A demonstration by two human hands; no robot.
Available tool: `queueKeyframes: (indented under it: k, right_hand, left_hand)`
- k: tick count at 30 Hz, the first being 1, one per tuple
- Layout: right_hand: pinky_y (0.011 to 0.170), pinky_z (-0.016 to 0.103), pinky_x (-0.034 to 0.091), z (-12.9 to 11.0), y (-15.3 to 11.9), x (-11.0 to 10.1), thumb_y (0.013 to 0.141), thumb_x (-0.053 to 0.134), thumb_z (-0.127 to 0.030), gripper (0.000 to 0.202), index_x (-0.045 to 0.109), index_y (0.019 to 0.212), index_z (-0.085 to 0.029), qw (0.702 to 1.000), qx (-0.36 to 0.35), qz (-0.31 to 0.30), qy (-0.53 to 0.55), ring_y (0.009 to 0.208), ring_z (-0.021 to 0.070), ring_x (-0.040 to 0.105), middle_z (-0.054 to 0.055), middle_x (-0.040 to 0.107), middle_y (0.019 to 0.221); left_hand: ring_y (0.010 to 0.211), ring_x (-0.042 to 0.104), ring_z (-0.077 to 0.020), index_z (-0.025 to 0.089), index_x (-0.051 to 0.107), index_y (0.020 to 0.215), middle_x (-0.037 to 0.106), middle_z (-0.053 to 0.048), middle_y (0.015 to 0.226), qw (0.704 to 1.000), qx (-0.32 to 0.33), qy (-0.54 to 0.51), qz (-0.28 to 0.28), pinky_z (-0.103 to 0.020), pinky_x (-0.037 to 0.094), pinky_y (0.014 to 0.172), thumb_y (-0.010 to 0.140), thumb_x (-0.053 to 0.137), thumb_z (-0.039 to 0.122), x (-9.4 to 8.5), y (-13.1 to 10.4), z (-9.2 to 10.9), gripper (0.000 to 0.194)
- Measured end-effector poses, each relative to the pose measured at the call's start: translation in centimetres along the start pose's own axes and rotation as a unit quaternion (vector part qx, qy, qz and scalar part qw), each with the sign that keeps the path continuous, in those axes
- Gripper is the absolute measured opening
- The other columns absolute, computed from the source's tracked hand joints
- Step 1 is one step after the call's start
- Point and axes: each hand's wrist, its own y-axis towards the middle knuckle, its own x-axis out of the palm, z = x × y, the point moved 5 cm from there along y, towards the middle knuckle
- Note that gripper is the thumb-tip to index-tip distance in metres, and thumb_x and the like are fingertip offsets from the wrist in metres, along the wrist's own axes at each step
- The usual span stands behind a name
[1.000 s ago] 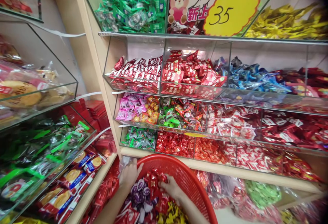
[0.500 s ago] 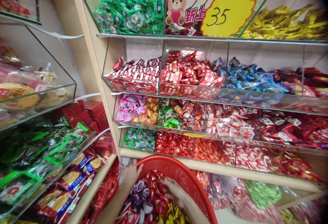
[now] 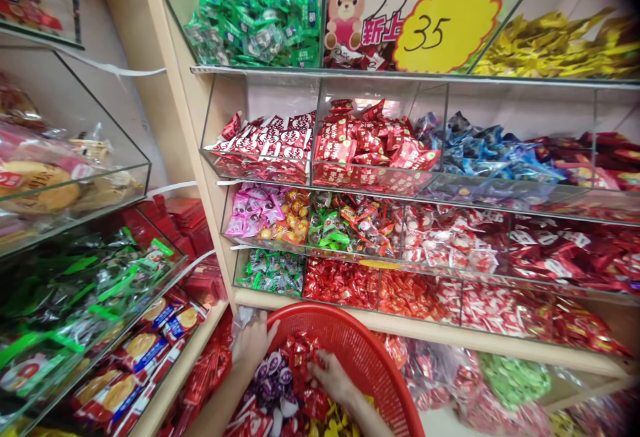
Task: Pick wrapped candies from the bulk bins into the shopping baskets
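Note:
A red plastic basket [image 3: 360,330] holds wrapped candies: purple ones [image 3: 275,380], yellow ones [image 3: 335,420], and a red heap. My left hand [image 3: 250,340] is closed at the basket's left rim, its thumb lying over the edge. Clear crinkled plastic [image 3: 245,317] shows by its fingertips; whether it is held too, I cannot tell. Inside the basket, my right hand [image 3: 331,376] curls its fingers on red-wrapped candies [image 3: 301,356] at the heap's edge. Its fingertips are partly hidden among the wrappers.
Tiered clear bins of candy [image 3: 345,280] rise just beyond the basket. A yellow price sign [image 3: 447,30] hangs above. On the left stand more bins with wrapped biscuits [image 3: 143,350]. Bagged candy [image 3: 515,377] lies beneath the right-hand shelf.
My right hand has shifted slightly left and its fingers have drawn in around the red candies, some of which have moved. My left hand and the basket stay put.

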Motion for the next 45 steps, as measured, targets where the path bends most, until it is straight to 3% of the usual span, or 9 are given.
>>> queueKeyframes:
  k: [4,9,14,18,25,29,34,41,45]
  right_hand:
    - [0.046,0.022,0.029,-0.5,-0.1,0.1,0.064,0.052,-0.063,0.046,0.047,0.074,-0.019,1.000,-0.012,-0.010,0.010,0.047,0.0088,0.043,-0.002,0.055,0.058]
    - [0.046,0.023,0.031,-2.0,-0.1,-0.4,0.062,0.056,-0.060,0.045,0.050,0.078,-0.018,0.997,-0.060,0.046,0.028,0.045,0.0079,0.039,-0.005,0.048,0.055]
    - [0.047,0.024,0.035,-1.4,0.3,-0.2,0.056,0.058,-0.063,0.056,0.051,0.091,-0.020,0.996,-0.029,0.061,0.054,0.046,0.0100,0.043,-0.006,0.047,0.056]
    - [0.054,0.026,0.039,-2.1,0.0,-0.3,0.062,0.057,-0.060,0.059,0.053,0.103,-0.017,0.995,-0.046,0.076,-0.037,0.058,0.0139,0.051,-0.001,0.056,0.064]
    - [0.064,0.027,0.042,-10.5,-1.6,-3.3,0.076,0.048,-0.051,0.039,0.060,0.093,-0.017,0.949,-0.164,0.129,-0.237,0.068,0.0175,0.055,0.004,0.061,0.073]
    - [0.075,0.030,0.041,-15.5,-0.7,-7.1,0.081,0.042,-0.043,0.035,0.057,0.101,-0.018,0.883,-0.214,0.232,-0.348,0.083,0.0205,0.053,0.008,0.059,0.087]
    - [0.084,0.040,0.037,-16.1,2.6,-11.2,0.071,0.054,-0.047,0.065,0.037,0.127,-0.017,0.808,-0.051,0.308,-0.499,0.109,0.0311,0.041,0.016,0.042,0.120]
    - [0.083,0.049,0.037,-13.7,6.4,-11.0,0.064,0.052,-0.062,0.089,0.021,0.135,-0.018,0.829,0.083,0.235,-0.500,0.122,0.0365,0.026,0.018,0.022,0.136]
    - [0.083,0.054,0.035,-13.2,7.1,-10.2,0.060,0.056,-0.063,0.095,0.018,0.136,-0.022,0.815,0.112,0.235,-0.518,0.124,0.0357,0.021,0.017,0.017,0.139]
  left_hand:
    - [0.075,0.064,-0.0247,0.013,0.050,0.101,0.064,-0.013,0.077,1.000,0.003,0.006,0.008,-0.031,0.046,0.059,0.085,0.017,0.048,0.0,0.0,0.0,0.051]
    - [0.073,0.064,-0.0247,0.015,0.050,0.099,0.064,-0.013,0.083,1.000,-0.001,-0.005,-0.005,-0.032,0.045,0.058,0.085,0.018,0.049,0.1,0.0,-0.1,0.049]
    - [0.076,0.063,-0.0240,0.014,0.050,0.100,0.063,-0.014,0.084,1.000,-0.006,-0.017,-0.011,-0.031,0.046,0.060,0.085,0.019,0.049,0.0,0.0,-0.1,0.050]
    - [0.076,0.063,-0.0237,0.014,0.051,0.100,0.063,-0.014,0.086,1.000,-0.008,-0.017,-0.014,-0.031,0.046,0.060,0.085,0.019,0.049,-0.1,0.0,-0.1,0.050]
    - [0.077,0.063,-0.0253,0.013,0.051,0.102,0.063,-0.016,0.086,1.000,-0.006,-0.025,-0.016,-0.034,0.046,0.061,0.085,0.017,0.049,0.0,0.0,-0.1,0.053]
    - [0.077,0.063,-0.0247,0.012,0.051,0.104,0.063,-0.015,0.087,0.999,-0.008,-0.032,-0.014,-0.032,0.045,0.062,0.085,0.019,0.049,0.1,0.0,-0.2,0.052]
    - [0.076,0.063,-0.0253,0.012,0.051,0.101,0.063,-0.014,0.085,1.000,-0.006,-0.025,0.003,-0.033,0.045,0.061,0.085,0.017,0.049,0.3,0.0,-0.2,0.053]
    - [0.073,0.063,-0.0235,0.013,0.051,0.103,0.063,-0.014,0.085,1.000,-0.014,-0.023,0.006,-0.030,0.046,0.059,0.085,0.016,0.049,0.7,0.0,-0.3,0.053]
    - [0.073,0.063,-0.0243,0.013,0.052,0.101,0.063,-0.014,0.084,1.000,-0.011,-0.019,0.010,-0.031,0.046,0.058,0.085,0.015,0.049,0.7,0.1,-0.3,0.054]
